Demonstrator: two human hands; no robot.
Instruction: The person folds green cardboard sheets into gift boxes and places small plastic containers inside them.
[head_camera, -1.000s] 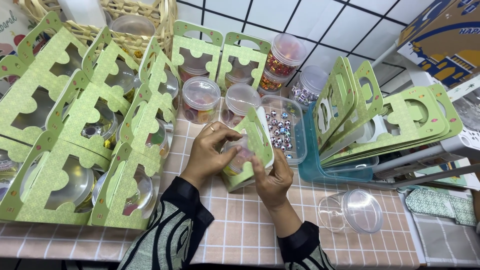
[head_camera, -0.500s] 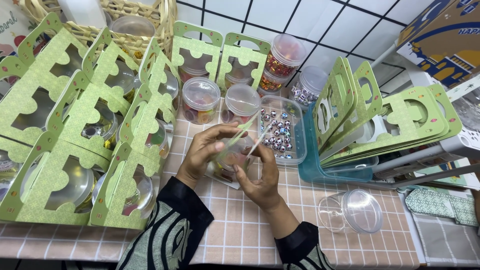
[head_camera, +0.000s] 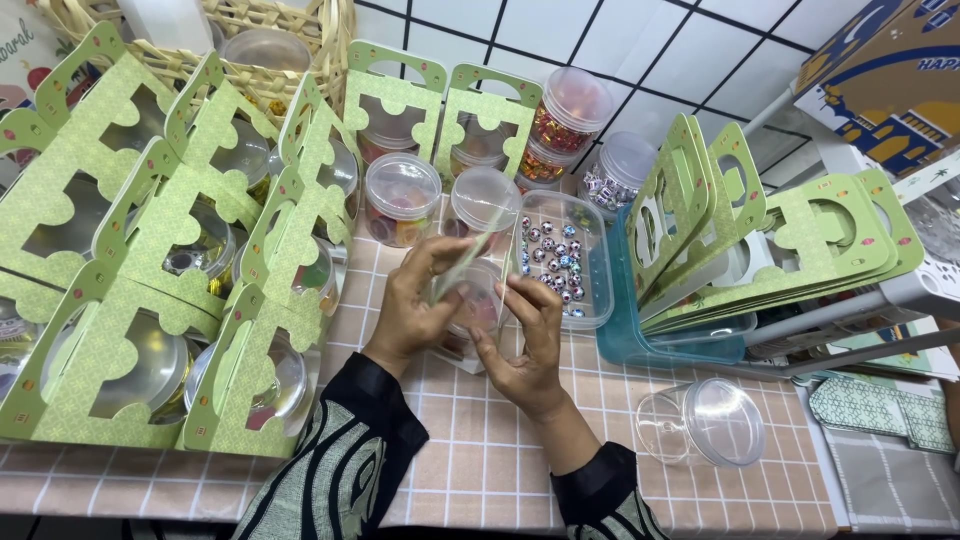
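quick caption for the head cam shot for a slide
Left hand and right hand hold a clear plastic jar with a green card sleeve, beside a tray of wrapped sweets.

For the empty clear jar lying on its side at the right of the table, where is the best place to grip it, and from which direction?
Probably from above, across the clear jar's round wall behind the lid. It lies tipped with its lidded end toward the camera, apart from the teal tray, so the sides are free, and nothing shows that would block a hand.

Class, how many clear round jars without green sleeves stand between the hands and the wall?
5: two clear round plastic jars behind the left hand, two stacked by the wall, one beside them. More may be hidden.
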